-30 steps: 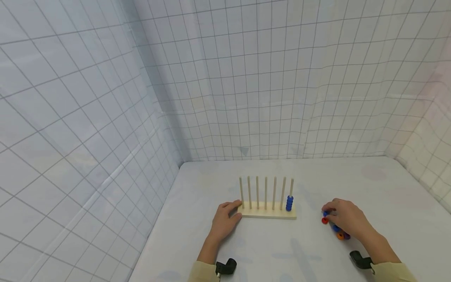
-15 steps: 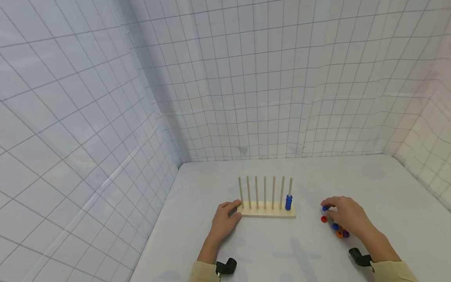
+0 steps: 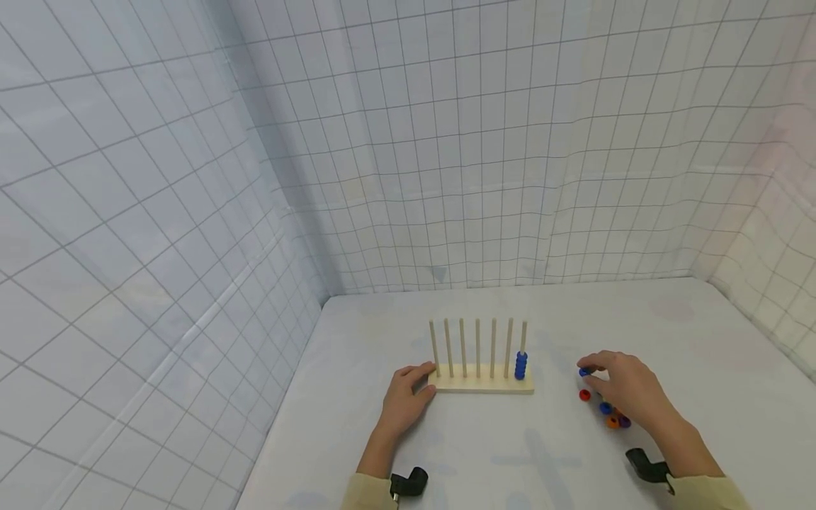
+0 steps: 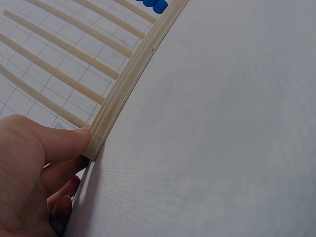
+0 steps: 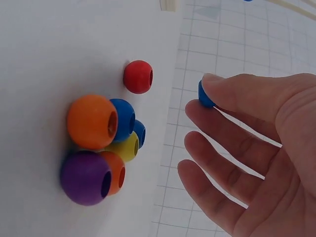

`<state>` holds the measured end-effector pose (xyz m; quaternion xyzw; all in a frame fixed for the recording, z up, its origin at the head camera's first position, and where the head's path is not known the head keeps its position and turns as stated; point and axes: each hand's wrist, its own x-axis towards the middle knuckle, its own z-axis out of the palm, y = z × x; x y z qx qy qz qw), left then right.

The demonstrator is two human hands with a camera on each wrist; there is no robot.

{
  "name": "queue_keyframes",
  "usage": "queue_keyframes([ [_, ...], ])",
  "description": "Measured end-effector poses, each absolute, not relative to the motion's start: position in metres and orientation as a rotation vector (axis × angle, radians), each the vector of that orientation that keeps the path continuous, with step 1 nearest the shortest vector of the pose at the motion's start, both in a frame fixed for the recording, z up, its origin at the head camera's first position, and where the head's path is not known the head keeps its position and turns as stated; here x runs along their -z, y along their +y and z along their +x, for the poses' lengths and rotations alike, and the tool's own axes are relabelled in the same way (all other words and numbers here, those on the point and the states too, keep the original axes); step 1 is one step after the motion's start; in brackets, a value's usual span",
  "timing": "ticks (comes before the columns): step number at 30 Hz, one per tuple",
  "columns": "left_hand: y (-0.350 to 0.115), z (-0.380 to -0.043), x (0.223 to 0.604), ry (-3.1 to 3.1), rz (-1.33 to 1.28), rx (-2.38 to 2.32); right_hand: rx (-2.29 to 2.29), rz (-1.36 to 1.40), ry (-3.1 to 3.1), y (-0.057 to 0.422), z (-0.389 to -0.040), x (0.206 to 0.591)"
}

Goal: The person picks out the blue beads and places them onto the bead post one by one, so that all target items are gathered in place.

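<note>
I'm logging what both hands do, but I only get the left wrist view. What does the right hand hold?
Observer: The right hand pinches a blue bead.
Operator: Are there loose beads beyond my view?
Observer: Yes, a red bead lies apart from a cluster of orange, blue, yellow and purple beads.
Operator: I glimpse stacked blue beads at my top edge. Which peg carries them?
Observer: In the head view, it is the rightmost peg of seven.
</note>
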<state>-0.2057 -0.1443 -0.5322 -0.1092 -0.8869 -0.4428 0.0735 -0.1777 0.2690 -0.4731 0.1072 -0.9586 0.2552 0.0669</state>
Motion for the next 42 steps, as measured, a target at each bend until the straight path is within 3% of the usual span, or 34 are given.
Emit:
queue_keyframes([
  [42, -0.145, -0.209, 0.535, -2.667, -0.329, 1.33, -0.862, 0.236, -2.753, 0.248, -0.177, 0.447],
])
